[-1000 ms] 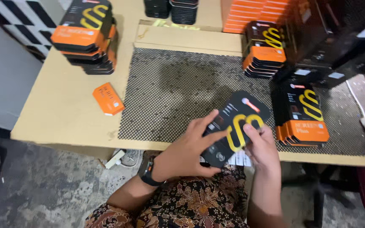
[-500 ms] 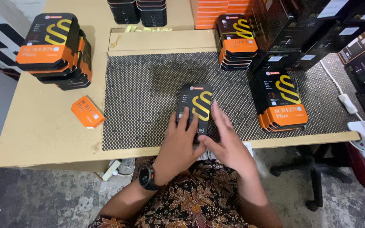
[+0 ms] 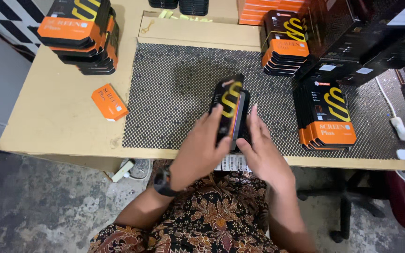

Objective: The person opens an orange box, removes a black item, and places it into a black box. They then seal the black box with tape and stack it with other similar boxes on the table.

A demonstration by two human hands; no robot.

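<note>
**Hands holding a flat black package over a dotted mat**

Hands met at the near edge of a tan table (image 3: 57, 117), seen from above. The left hand (image 3: 198, 152), with a dark watch (image 3: 161, 182) on its wrist, had its grip closed around a flat black package (image 3: 228, 107) marked with a yellow curved shape; the fingers wrapped its left edge and held it tilted on its side. The right hand (image 3: 263, 154) lay just beside it, fingers straight and pressed against the package's right side, the grip not closed around anything. The package sat above the front middle of a black dotted mat (image 3: 174, 93) that covered most of the table.

To the right on the mat lay a stack of matching black and orange packages (image 3: 326, 115), with another stack (image 3: 284, 44) farther back. A third, taller stack (image 3: 80, 35) stood at the table's far left corner. A small orange box (image 3: 109, 101) lay alone on the bare table left of the mat. A shallow cardboard tray (image 3: 198, 32) sat behind the mat. Dark boxes (image 3: 376, 42) were piled at the far right. The person wore a brown patterned garment (image 3: 207, 220).
</note>
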